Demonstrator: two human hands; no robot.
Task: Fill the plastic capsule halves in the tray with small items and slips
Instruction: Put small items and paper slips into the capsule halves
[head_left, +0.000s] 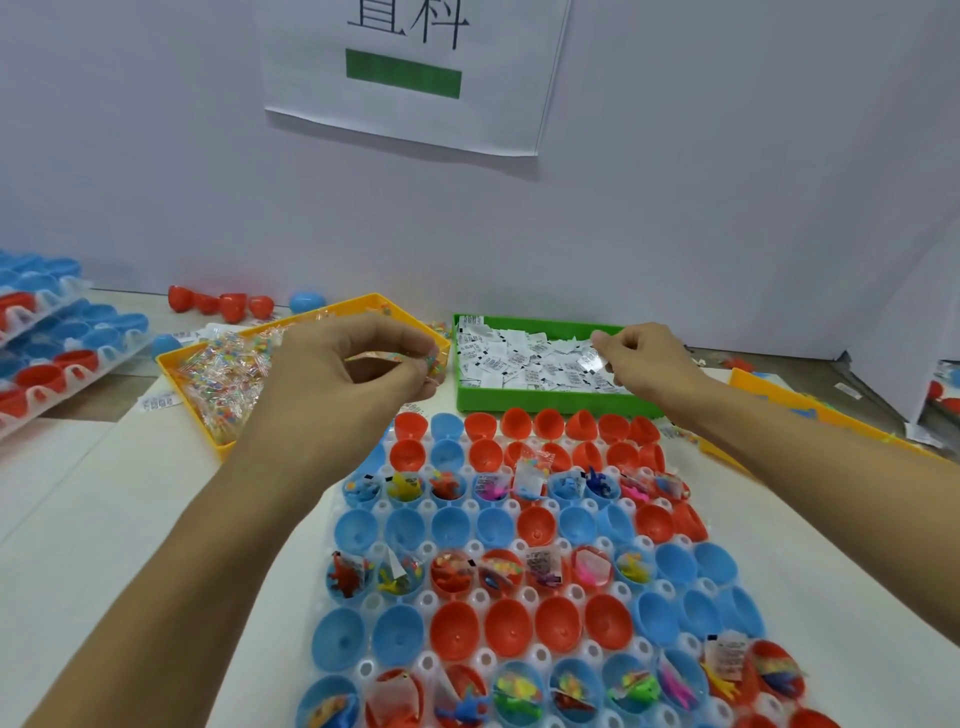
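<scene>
Three rows of tray (530, 590) capsule halves (535, 525) filled, alternate rows empty; we judge approx half done. Left hand (332, 374) pinches a sachet (434, 361) at 11 o'clock, right hand (649, 364) pinches a slip (592, 358) at 1.

Your tray (524, 592), lower centre of frame, held red and blue capsule halves (454, 631); alternate rows filled, slips (540, 361) above.

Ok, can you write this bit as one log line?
left hand: pinches bead packet | right hand: pinches slip over green tray | capsule halves: partly filled
</scene>
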